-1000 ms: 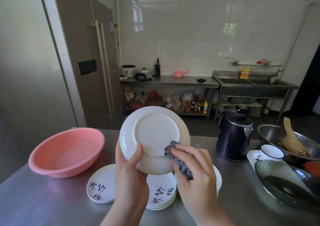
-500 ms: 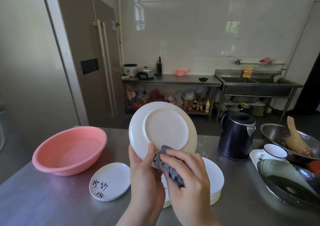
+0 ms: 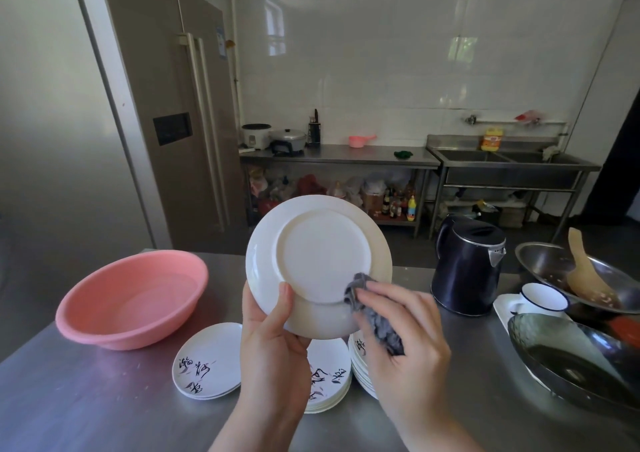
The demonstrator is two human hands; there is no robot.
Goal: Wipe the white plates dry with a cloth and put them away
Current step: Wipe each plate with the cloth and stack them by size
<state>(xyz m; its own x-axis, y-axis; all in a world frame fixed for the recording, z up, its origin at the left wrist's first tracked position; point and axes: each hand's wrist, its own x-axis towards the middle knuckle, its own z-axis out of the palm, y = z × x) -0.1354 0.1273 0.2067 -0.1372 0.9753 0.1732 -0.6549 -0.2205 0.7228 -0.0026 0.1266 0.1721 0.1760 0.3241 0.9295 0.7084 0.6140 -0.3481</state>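
Observation:
A white plate (image 3: 318,261) is held upright above the steel counter, its underside facing me. My left hand (image 3: 273,344) grips its lower left rim, thumb on the underside. In my right hand (image 3: 405,344) is a bunched grey cloth (image 3: 374,313), pressed against the plate's lower right edge. Below lie other white plates with black brush marks: a small stack (image 3: 207,365) at the left, a middle stack (image 3: 327,379) partly hidden by my hands, and a taller stack (image 3: 360,365) behind my right hand.
A pink basin (image 3: 131,299) sits on the counter (image 3: 86,399) at the left. A black kettle (image 3: 467,264), an enamel cup (image 3: 543,299), a metal bowl with a wooden spatula (image 3: 585,271) and a dark wok (image 3: 571,358) crowd the right side.
The cloth slid from the plate's bottom middle to its lower right edge. The plate's tilt shifted slightly in my left hand.

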